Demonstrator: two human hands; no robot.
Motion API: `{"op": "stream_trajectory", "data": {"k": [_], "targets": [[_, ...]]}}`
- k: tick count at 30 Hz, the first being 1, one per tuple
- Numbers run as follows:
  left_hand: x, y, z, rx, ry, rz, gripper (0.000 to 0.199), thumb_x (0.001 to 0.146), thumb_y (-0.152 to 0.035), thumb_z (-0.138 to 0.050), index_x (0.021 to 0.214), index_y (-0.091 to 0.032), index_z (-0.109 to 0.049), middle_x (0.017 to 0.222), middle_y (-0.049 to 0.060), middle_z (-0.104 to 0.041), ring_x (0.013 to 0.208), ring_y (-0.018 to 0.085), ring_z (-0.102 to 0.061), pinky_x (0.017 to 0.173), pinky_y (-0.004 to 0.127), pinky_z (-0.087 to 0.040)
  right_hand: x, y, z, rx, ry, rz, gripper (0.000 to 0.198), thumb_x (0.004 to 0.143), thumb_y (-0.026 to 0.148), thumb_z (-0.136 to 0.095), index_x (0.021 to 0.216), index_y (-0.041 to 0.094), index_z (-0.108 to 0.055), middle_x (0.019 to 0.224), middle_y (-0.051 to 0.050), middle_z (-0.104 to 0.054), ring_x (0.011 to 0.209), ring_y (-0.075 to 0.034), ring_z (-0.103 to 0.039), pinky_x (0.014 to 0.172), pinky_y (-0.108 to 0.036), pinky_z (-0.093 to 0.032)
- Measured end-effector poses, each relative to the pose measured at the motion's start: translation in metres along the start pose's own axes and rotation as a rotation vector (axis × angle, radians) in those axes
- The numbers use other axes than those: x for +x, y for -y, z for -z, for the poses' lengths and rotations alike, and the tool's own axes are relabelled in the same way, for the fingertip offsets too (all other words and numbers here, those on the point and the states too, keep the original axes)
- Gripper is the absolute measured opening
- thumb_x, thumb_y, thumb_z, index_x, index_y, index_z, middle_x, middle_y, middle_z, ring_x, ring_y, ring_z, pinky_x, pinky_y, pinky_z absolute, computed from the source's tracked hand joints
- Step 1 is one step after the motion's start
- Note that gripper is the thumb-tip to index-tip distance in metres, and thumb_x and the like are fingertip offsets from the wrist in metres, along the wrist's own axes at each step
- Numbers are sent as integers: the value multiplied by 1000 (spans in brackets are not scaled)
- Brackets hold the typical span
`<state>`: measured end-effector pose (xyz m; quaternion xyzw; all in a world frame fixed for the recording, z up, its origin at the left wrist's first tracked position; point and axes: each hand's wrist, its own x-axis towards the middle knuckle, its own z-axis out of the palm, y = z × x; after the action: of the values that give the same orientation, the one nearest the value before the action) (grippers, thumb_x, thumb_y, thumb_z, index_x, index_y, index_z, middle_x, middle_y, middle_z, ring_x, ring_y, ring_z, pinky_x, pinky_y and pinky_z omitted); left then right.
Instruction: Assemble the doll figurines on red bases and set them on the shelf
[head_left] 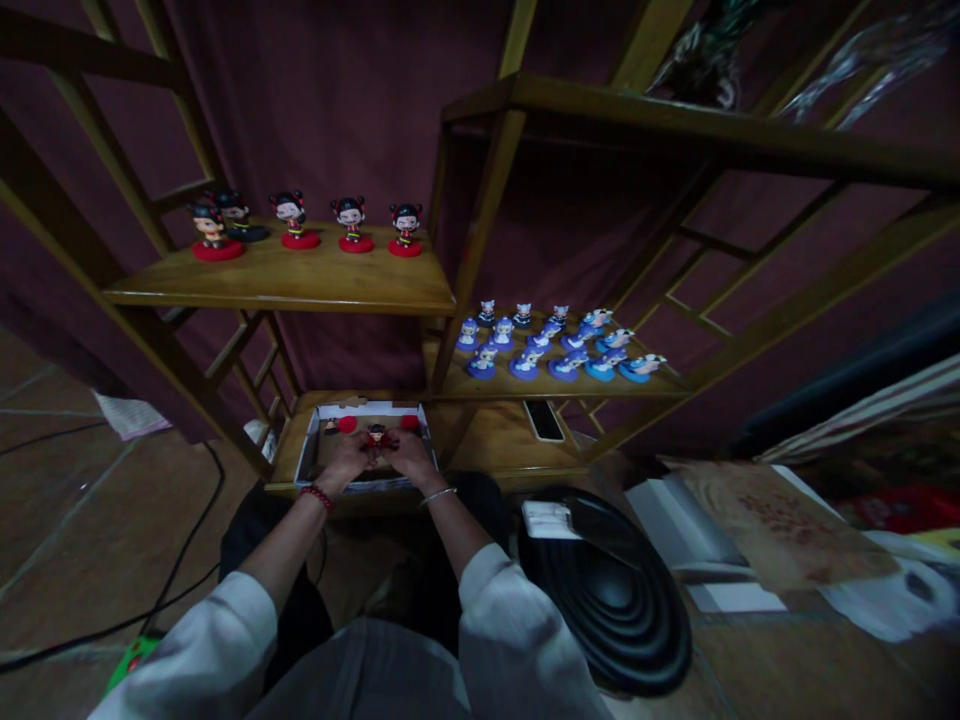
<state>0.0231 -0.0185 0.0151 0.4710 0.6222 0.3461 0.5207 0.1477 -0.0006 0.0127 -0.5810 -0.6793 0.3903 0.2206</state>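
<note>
Both hands meet over a shallow open white box (306,462) on the low shelf. Between them is a small black-haired figurine (376,434) in red, upright and facing me. My left hand (348,458), below a red beaded bracelet, has its fingers closed on the figurine's left side. Closing on it from the other side is my right hand (409,454), with a pale bangle at the wrist. Inside the box lie another figurine (331,426) and red round pieces, one of them a red disc (347,424). My fingers partly cover the held figurine's lower part.
Several similar figurines on red bases stand on the upper left shelf (285,280). Blue and purple figurines (529,360) fill the middle right shelf. A phone (544,421) lies on the low shelf. Right of my legs is a round black ridged object (607,600); cables (180,560) cross the floor.
</note>
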Motion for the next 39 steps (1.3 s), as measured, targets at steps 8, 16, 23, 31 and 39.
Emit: {"op": "stream_trajectory", "data": {"k": [8, 16, 23, 31, 39], "targets": [[-17, -8, -2, -76, 3, -13, 14, 61, -19, -65, 66, -16, -52, 55, -4, -55, 48, 10, -52, 51, 22, -44, -8, -4, 1, 146, -51, 29, 31, 68, 6, -54, 95, 16, -64, 97, -4, -68, 89, -17, -64, 82, -26, -49], [-27, -9, 1, -128, 13, -72, 27, 56, -29, -70, 71, -14, -53, 58, -4, -55, 49, 10, -52, 50, 24, -44, -14, -12, -3, 281, -100, 56, 28, 68, 10, -58, 94, 18, -65, 95, -2, -69, 90, -17, -63, 85, -30, -48], [-38, -21, 4, -120, 11, -78, 41, 48, -39, -75, 73, -14, -54, 55, -4, -54, 51, 12, -54, 51, 26, -45, -30, -4, 5, 318, -115, 71, 27, 71, 15, -58, 97, 19, -64, 98, -3, -68, 90, -17, -63, 84, -31, -48], [-50, -31, 7, -137, 36, -108, 45, 54, -48, -70, 78, -13, -58, 66, -1, -57, 54, 11, -54, 56, 26, -46, -44, 12, 19, 307, -142, 81, 28, 74, 19, -56, 100, 17, -63, 99, -5, -67, 89, -17, -63, 83, -30, -48], [-54, -43, 12, -128, 12, -115, 46, 56, -48, -70, 83, -14, -57, 71, -1, -57, 58, 11, -56, 58, 25, -48, -49, 23, 29, 332, -161, 157, 27, 75, 24, -55, 100, 19, -63, 98, -4, -68, 88, -16, -63, 83, -30, -49]]}}
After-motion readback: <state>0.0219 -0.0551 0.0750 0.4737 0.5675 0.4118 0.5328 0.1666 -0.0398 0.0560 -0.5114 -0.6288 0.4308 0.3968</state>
